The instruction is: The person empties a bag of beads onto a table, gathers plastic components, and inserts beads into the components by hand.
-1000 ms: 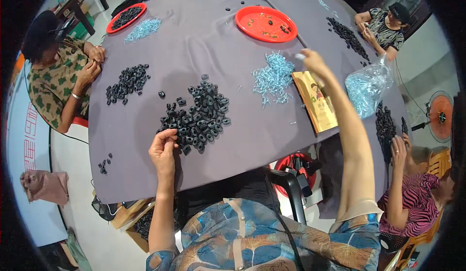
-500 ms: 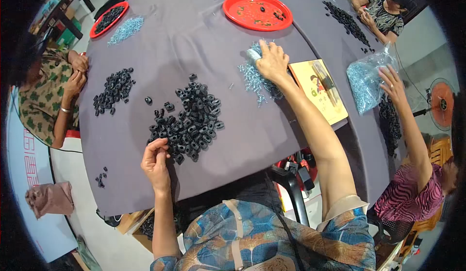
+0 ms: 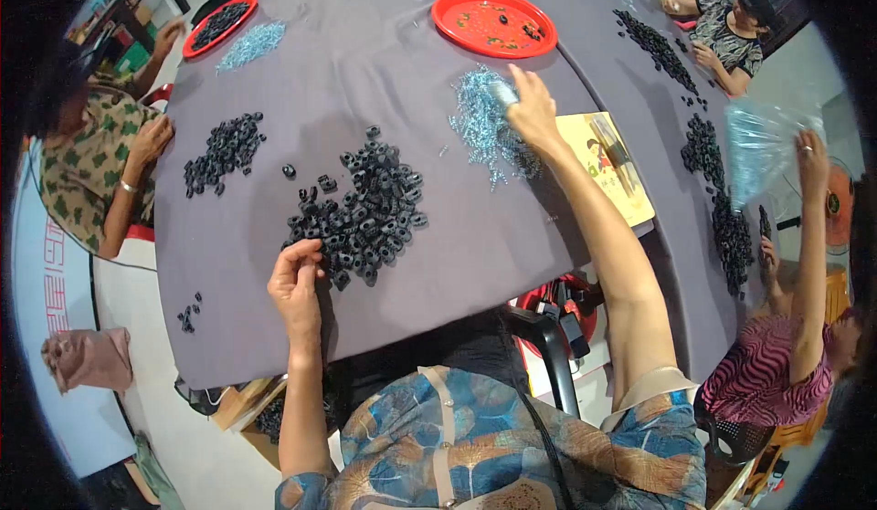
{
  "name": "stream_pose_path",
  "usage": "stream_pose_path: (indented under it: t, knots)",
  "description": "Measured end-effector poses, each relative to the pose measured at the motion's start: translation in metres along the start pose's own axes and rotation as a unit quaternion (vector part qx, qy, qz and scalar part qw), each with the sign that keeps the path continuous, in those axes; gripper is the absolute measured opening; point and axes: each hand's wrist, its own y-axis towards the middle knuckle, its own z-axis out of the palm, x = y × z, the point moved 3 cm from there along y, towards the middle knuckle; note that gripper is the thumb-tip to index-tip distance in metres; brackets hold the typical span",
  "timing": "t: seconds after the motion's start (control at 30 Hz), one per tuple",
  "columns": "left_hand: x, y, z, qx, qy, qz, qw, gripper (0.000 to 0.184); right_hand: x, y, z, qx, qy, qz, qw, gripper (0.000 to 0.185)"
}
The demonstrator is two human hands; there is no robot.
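Observation:
My left hand [image 3: 296, 282] rests at the near-left edge of a heap of small black plastic parts [image 3: 370, 213]. Its thumb and fingertips are pinched together, and whatever they hold is hidden. My right hand [image 3: 533, 113] is over the right side of a pile of small silvery springs [image 3: 484, 131]. The index finger is stretched out and apart from the thumb side, where a whitish covering or object [image 3: 502, 93] shows; I cannot make out which. No part is visible in that hand.
A yellow booklet [image 3: 594, 158] with a pen lies right of my right forearm. Beyond are a red tray [image 3: 448, 31] and another red tray [image 3: 190, 52] of black parts. More black parts [image 3: 224, 154] lie left. At right, a co-worker's hand lifts a clear bag [image 3: 763, 136].
My right hand has drawn slightly right, uncovering more springs. My left hand stays by the black heap. The co-worker at right has raised the bag; the one at left has lifted a hand.

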Motion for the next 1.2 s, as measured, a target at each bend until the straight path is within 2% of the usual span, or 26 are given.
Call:
stream_pose_path:
  t: [0.07, 0.13, 0.23, 0.33, 0.43, 0.53, 0.9, 1.2]
  knots:
    - [0.004, 0.002, -0.002, 0.0, -0.015, -0.001, 1.0, 0.018, -0.028, -0.003, -0.007, -0.059, 0.044, -0.064, 0.995, 0.053]
    - [0.01, 0.001, -0.006, 0.005, -0.026, -0.013, 1.0, 0.019, -0.018, -0.025, -0.038, -0.049, 0.115, -0.003, 0.992, 0.052]
    - [0.008, 0.001, -0.008, 0.013, -0.03, 0.011, 0.999, 0.02, -0.018, -0.072, -0.057, -0.021, 0.146, -0.03, 0.989, 0.056]
    - [0.012, 0.0, -0.01, 0.019, -0.049, 0.016, 0.999, 0.021, 0.009, -0.138, -0.068, 0.003, 0.086, -0.074, 0.994, 0.055]
    - [0.013, 0.002, -0.01, 0.027, -0.065, 0.027, 0.997, 0.021, 0.029, -0.187, -0.068, 0.032, 0.0, -0.027, 0.999, 0.068]
    - [0.01, 0.001, -0.008, 0.021, -0.058, 0.033, 0.998, 0.021, 0.026, -0.209, -0.062, 0.023, -0.039, -0.035, 0.998, 0.069]
    - [0.015, 0.002, -0.008, 0.022, -0.043, 0.037, 0.998, 0.023, 0.014, -0.169, -0.037, -0.056, -0.084, 0.002, 0.995, 0.065]
    - [0.013, 0.002, -0.008, 0.029, -0.038, 0.038, 0.998, 0.026, -0.002, -0.121, -0.011, -0.046, -0.056, 0.001, 0.997, 0.061]
